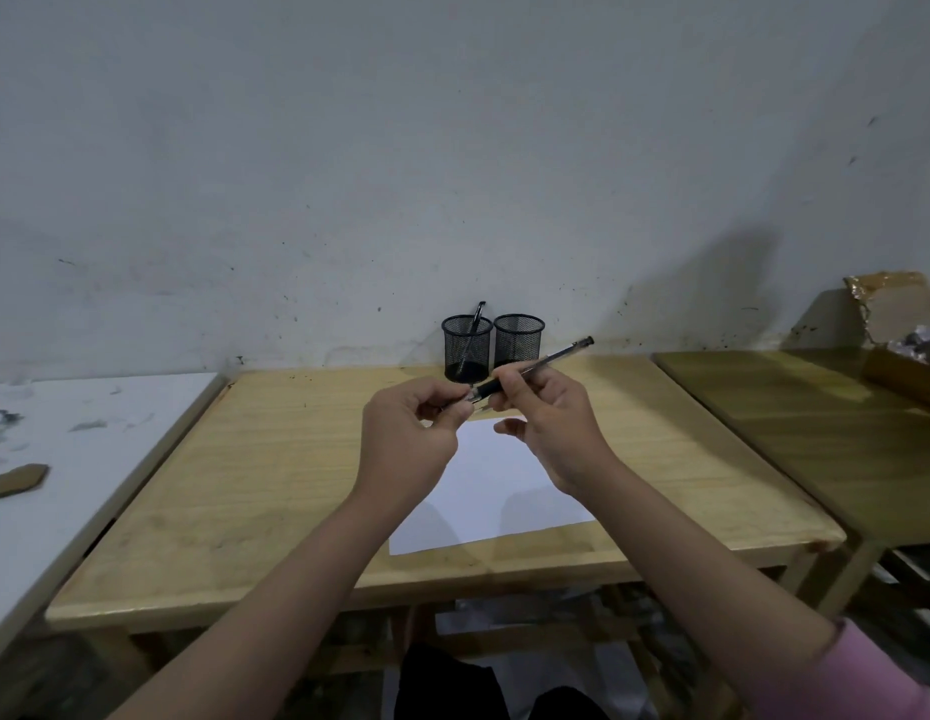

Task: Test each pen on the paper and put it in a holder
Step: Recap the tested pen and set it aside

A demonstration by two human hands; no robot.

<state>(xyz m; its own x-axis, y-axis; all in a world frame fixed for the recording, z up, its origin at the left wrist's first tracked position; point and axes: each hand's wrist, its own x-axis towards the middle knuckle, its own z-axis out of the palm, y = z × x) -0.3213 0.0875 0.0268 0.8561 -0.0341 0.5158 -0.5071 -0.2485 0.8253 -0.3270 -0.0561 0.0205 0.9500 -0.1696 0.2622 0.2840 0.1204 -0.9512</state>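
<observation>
Wall [452,148]: grey, scuffed and spotted, filling the upper half of the view behind everything.
Table [245,485]: light wood, centred, its far edge against the wall.
Side tables: a white one [89,407] adjoins at the left, bearing a brown scrap [17,479]; a darker wooden one [816,423] adjoins at the right, bearing a torn cardboard box [899,309].
Paper [496,485]: white sheet lying flat on the table, partly under the raised hands; no marks can be made out on it.
Holders: two black mesh cups standing side by side at the far edge of the table, by the wall. The left holder [467,348] contains one dark pen [473,330] leaning to the right; nothing shows above the rim of the right holder [518,339].
Left hand [408,433]: raised above the paper, fingers curled, fingertips pinching the tip end of the held pen.
Right hand [551,423]: raised beside the left, thumb and fingers gripping the held pen at its black grip.
Held pen [535,366]: clear barrel with black grip, held in the air between the two hands in front of the holders, its capped rear end slanting up to the right.
Sleeve [878,678]: pink, on the right forearm at the lower right corner.
</observation>
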